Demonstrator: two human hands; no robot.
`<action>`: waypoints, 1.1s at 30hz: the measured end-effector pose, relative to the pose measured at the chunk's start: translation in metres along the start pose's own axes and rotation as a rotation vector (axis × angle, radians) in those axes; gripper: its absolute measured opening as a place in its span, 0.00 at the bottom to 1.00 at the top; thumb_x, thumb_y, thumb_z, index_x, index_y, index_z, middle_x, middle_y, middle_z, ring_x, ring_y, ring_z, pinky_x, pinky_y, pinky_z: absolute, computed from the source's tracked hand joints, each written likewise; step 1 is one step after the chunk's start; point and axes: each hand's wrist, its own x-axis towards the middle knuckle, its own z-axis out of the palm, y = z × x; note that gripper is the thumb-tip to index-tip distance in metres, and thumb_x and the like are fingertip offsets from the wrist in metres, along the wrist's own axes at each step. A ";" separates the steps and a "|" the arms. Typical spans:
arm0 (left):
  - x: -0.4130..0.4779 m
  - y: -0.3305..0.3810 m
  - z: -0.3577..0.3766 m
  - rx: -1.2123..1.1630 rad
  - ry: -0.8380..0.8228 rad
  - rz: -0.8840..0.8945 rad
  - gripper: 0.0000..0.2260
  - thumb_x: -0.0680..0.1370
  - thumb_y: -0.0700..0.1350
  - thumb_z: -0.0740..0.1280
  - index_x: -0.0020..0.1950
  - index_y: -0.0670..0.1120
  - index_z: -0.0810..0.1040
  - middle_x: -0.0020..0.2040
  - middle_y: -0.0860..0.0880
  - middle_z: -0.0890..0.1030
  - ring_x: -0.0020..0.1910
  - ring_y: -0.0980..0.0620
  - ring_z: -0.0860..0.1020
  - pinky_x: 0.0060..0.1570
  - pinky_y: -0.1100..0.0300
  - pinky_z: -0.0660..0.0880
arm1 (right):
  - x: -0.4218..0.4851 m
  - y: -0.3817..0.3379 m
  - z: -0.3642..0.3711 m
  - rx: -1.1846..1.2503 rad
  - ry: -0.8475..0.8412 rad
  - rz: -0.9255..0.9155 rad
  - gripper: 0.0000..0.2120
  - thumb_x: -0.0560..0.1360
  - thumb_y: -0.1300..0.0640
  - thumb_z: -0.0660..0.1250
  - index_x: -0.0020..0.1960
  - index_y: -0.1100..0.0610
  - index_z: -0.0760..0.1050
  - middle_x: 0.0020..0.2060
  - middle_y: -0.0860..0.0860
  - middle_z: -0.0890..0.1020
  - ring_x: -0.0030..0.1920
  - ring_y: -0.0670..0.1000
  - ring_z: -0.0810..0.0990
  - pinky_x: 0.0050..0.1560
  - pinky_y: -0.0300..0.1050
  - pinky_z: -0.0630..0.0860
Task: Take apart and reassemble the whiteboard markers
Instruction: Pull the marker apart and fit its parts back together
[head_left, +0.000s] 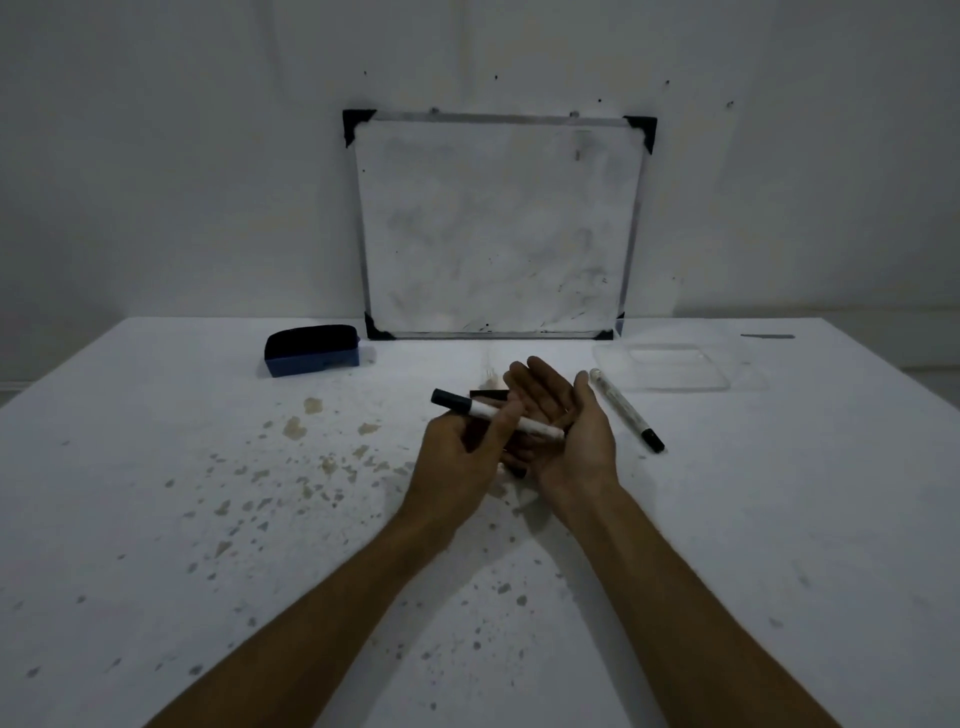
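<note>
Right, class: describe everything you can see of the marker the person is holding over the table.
The held marker is a slim whiteboard marker with a white barrel, seemingly plastic, and a black cap on its far-left end. It lies nearly level, slanting from upper left down to the right, above the stained white table. The left hand grips its middle with fingers and thumb wrapped round the barrel; its right end rests across the open palm of the right hand. Whether that end is closed cannot be seen.

The hands (519, 431) hide part of a dark piece (488, 395) behind the held marker (493, 413).
</note>
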 end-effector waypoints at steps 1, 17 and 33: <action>0.001 0.001 -0.002 -0.024 0.022 -0.004 0.12 0.77 0.58 0.69 0.51 0.52 0.85 0.44 0.50 0.90 0.43 0.50 0.89 0.43 0.56 0.85 | 0.000 -0.001 0.000 -0.018 -0.004 -0.001 0.27 0.85 0.42 0.55 0.54 0.60 0.85 0.51 0.57 0.88 0.52 0.54 0.87 0.54 0.49 0.81; 0.025 -0.005 -0.039 -0.303 0.250 -0.180 0.18 0.84 0.52 0.65 0.51 0.38 0.83 0.37 0.46 0.87 0.36 0.49 0.87 0.38 0.60 0.83 | 0.003 -0.007 -0.016 -0.547 -0.115 -0.165 0.07 0.78 0.64 0.71 0.54 0.59 0.86 0.42 0.53 0.87 0.42 0.49 0.85 0.48 0.41 0.82; 0.022 -0.021 -0.079 1.127 -0.093 0.184 0.23 0.87 0.57 0.49 0.68 0.45 0.75 0.43 0.47 0.82 0.39 0.49 0.79 0.40 0.54 0.75 | 0.014 -0.015 -0.041 -0.969 0.082 -0.386 0.08 0.82 0.60 0.68 0.57 0.52 0.83 0.41 0.50 0.88 0.39 0.46 0.86 0.43 0.39 0.83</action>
